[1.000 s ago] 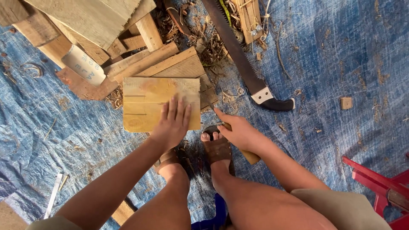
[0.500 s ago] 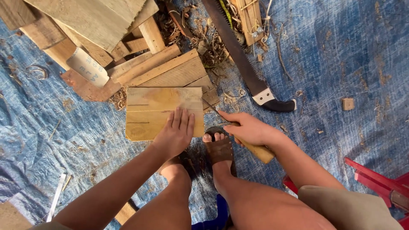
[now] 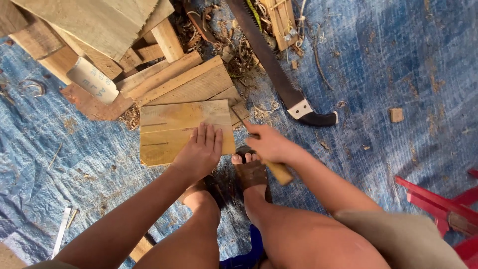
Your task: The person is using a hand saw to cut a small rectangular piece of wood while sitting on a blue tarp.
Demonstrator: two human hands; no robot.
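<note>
Left hand (image 3: pixel 200 152): flat, fingers spread a little, palm down on lower right part of pale wooden board (image 3: pixel 169 130), centre of frame. Right hand (image 3: pixel 269 144): closed around wooden handle of thin-bladed tool (image 3: pixel 275 169), blade tip touching board's right edge. Both forearms extended from bottom of frame. Sandalled foot (image 3: pixel 250 172) just below board. Surface: blue tarpaulin (image 3: pixel 398 65) strewn with shavings. Hand saw (image 3: pixel 279 74) upper centre; timber offcuts (image 3: pixel 94 40) upper left; red plastic chair (image 3: pixel 443 204) lower right.
</note>
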